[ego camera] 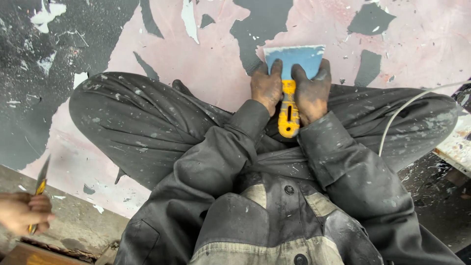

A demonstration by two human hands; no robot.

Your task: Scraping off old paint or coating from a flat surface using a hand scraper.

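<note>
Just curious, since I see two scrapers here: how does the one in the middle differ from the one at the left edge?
The middle scraper has a wide blue blade pressed flat to the surface under both hands; the left-edge scraper shows a narrow blade pointing up, held by another person's hand. Both have yellow handles.

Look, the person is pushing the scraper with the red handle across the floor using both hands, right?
Not quite. The scraper has a yellow handle, not a red one. The head view shows it between the left hand and the right hand, which both press on its wide blue-grey blade against the floor, where dark paint is peeling off a pink layer.
</note>
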